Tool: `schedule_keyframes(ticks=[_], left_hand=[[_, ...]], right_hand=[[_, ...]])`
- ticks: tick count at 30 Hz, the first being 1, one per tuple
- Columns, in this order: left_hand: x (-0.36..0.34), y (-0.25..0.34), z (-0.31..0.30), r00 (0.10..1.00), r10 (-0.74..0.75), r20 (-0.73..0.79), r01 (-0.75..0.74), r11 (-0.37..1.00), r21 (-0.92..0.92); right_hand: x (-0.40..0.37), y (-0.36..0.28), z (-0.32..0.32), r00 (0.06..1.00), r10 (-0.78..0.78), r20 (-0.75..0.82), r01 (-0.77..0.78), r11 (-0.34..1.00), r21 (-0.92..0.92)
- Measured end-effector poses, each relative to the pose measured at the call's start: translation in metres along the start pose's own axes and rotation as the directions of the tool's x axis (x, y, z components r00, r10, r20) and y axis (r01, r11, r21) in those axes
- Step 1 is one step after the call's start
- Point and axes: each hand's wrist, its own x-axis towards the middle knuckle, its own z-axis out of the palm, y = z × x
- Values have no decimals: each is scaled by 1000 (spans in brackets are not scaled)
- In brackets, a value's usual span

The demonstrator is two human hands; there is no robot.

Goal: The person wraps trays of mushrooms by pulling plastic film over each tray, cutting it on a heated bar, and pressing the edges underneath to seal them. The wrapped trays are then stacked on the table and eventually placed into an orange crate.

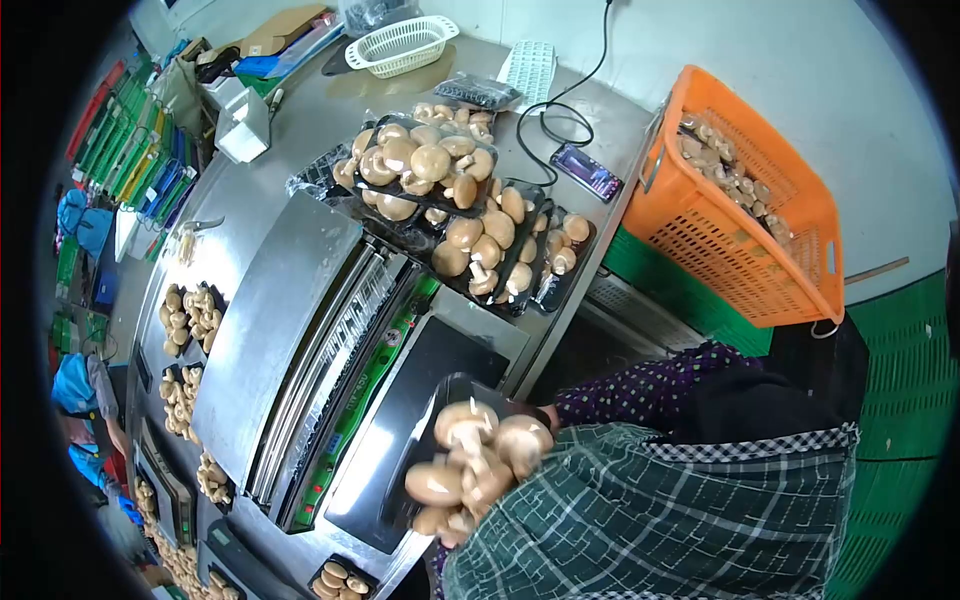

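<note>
A black tray of shiitake mushrooms [465,480] is held close to my apron, above the dark plate [430,365] of a wrapping machine [285,340]. Clear film shows along the tray's upper edge, and the mushrooms are slightly blurred. My right hand [549,415] grips the tray's near upper side, with only a bit of it showing past the purple dotted sleeve. At the lower end, mushrooms and apron mostly cover my left hand [449,540], which is closed on the tray. Beyond the machine's top end, several packed mushroom trays [425,165] are piled up.
An orange crate [735,260] with mushrooms stands at the right, beside a phone [586,172] and a black cable [540,120]. A white basket [402,47] sits at the back. More mushroom trays [190,320] lie past the machine. Co-workers [75,385] are at far left.
</note>
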Motion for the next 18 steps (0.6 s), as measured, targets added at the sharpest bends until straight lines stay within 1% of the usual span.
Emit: schedule_keyframes(ticks=[1,2,3,4,5,6,7,8,9,10,11,12,13,14,15,16,17,18], left_hand=[[34,45,66,987,86,133,-61,981,-184],[53,73,79,954,170,249,-111,966,-234],[61,91,75,905,232,357,-141,955,-262],[70,103,67,836,264,480,-137,949,-284],[77,113,61,746,279,604,-100,945,-313],[82,120,52,636,268,723,-21,943,-331],[88,127,50,520,238,821,98,938,-334],[87,127,44,396,176,901,280,912,-301],[86,127,43,296,100,950,477,846,-238],[83,125,43,205,24,979,678,717,-159],[79,120,39,122,-24,992,823,561,-88],[77,115,39,28,-48,998,930,367,-9],[77,109,39,-38,-49,998,980,192,47],[77,104,43,-85,-31,996,995,49,86],[80,102,50,-116,-8,993,992,-51,116],[84,103,56,-120,14,993,986,-116,120],[83,103,62,-70,1,998,986,-150,69],[84,106,68,18,-35,999,988,-155,-23]], right_hand=[[9,-14,8,992,56,114,-56,998,-2],[15,-32,17,968,110,225,-110,994,-13],[14,-62,40,965,63,256,-23,987,-158],[13,-92,62,958,16,285,72,953,-295],[19,-89,70,951,42,307,-55,998,34],[20,-80,69,953,37,301,-48,998,32],[19,-68,61,954,48,295,-65,997,47],[17,-54,51,956,59,289,-81,995,65],[15,-43,42,957,72,282,-100,991,86],[12,-65,37,967,53,247,-22,992,-125],[9,-88,32,977,34,212,44,936,-348],[5,-111,28,984,15,177,86,834,-545],[-7,-124,23,997,-17,-79,-29,837,-546],[-22,-133,19,959,-89,-268,61,992,-114],[-33,-166,27,904,-140,-404,122,990,-69],[-30,-170,35,892,-372,-256,251,880,-404],[-29,-163,45,841,-538,-47,377,647,-662],[-30,-158,51,951,-303,-64,241,856,-457]])
